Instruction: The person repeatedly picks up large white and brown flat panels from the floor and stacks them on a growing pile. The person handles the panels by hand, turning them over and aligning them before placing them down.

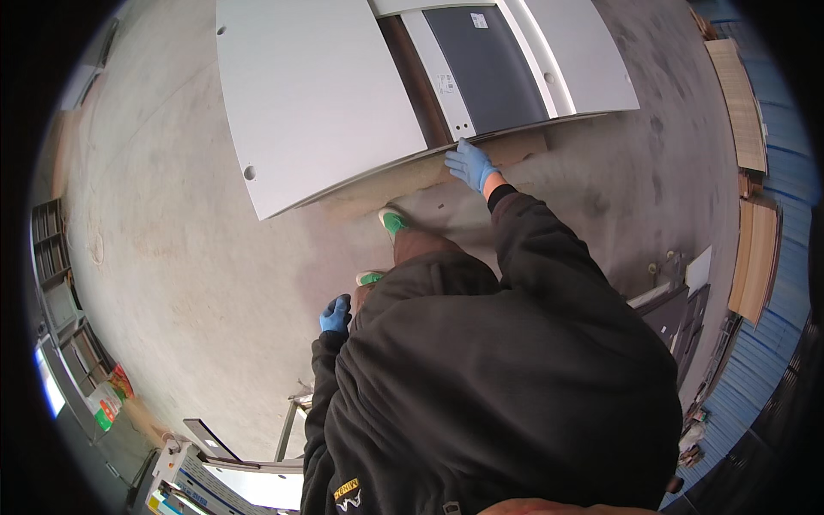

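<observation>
My right hand (470, 165), in a blue glove, reaches forward to the near edge of a stack of flat panels. Its fingers are stretched out and slightly apart, with one fingertip at the end of a narrow white panel (450, 84) that has small dark holes and a label. A dark grey panel (486, 73) with a white label lies just right of that strip. To its left is a large white panel (318, 94) with round holes near its corners. My left hand (336, 314), also gloved, hangs low beside my body, fingers curled, with nothing visible in it.
A brown board (412, 186) shows under the stack's near edge. Stacked wooden boards (755, 257) line the right side by a blue corrugated wall (794, 193). Dark panels (674, 318) stand nearer on the right. A rack (51, 245) is far left, machinery (184, 476) lower left.
</observation>
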`<state>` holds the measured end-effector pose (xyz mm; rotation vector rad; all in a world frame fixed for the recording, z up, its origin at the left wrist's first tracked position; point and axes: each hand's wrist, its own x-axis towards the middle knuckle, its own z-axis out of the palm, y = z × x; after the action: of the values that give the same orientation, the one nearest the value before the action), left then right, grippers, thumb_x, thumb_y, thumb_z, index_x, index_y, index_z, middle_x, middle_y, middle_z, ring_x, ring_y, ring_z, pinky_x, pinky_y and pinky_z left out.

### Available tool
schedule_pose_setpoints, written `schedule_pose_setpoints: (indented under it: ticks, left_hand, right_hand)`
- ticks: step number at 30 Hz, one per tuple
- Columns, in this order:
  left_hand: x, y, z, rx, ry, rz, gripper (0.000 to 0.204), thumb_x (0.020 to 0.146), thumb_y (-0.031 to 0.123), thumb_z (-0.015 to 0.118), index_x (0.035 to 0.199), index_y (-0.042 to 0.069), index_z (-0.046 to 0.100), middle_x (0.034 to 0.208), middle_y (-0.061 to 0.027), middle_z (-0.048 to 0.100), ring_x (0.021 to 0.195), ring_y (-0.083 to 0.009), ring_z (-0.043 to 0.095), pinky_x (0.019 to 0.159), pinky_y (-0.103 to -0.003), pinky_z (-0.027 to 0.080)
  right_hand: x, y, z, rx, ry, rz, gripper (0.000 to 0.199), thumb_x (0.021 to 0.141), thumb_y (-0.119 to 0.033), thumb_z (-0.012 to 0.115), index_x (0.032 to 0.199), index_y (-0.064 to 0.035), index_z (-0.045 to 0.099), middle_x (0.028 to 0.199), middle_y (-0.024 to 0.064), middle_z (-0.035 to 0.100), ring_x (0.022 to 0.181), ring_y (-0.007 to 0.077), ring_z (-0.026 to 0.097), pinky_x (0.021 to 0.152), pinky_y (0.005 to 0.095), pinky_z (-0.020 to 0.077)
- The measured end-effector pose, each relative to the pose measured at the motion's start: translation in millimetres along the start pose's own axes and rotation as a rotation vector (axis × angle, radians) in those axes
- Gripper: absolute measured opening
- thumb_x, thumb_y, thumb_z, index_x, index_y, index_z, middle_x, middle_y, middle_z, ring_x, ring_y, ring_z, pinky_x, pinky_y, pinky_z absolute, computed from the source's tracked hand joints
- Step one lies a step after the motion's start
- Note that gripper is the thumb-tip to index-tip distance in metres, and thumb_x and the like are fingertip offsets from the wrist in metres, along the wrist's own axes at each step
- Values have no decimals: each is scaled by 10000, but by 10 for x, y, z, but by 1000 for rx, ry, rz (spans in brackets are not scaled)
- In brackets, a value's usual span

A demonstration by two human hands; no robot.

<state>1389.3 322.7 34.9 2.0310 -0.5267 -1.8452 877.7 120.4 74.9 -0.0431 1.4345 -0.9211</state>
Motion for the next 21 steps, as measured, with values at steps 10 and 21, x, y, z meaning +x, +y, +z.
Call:
schedule_pose_setpoints:
  ticks: [10, 21]
  left_hand:
    - [69, -179, -945, -120, 48, 21, 295, 938, 283, 735, 1146, 75, 748, 891, 0, 684, 727, -110, 606, 593, -268, 456]
    - [-359, -1836, -1720, -164, 335, -132, 324, 912, 365, 708, 981, 52, 751, 777, -32, 668, 669, -179, 619, 582, -353, 488]
  right_hand:
    - [-205, 544, 595, -18, -73, 48, 798, 1057, -609, 372, 1591, -27, 257, 1609, 175, 398, 1472, 349, 397, 1217, 477, 299]
    - [-82, 1710, 975, -406, -126, 172, 677, 1029, -534, 535, 1473, -33, 441, 1421, 217, 578, 1251, 325, 595, 1022, 471, 476]
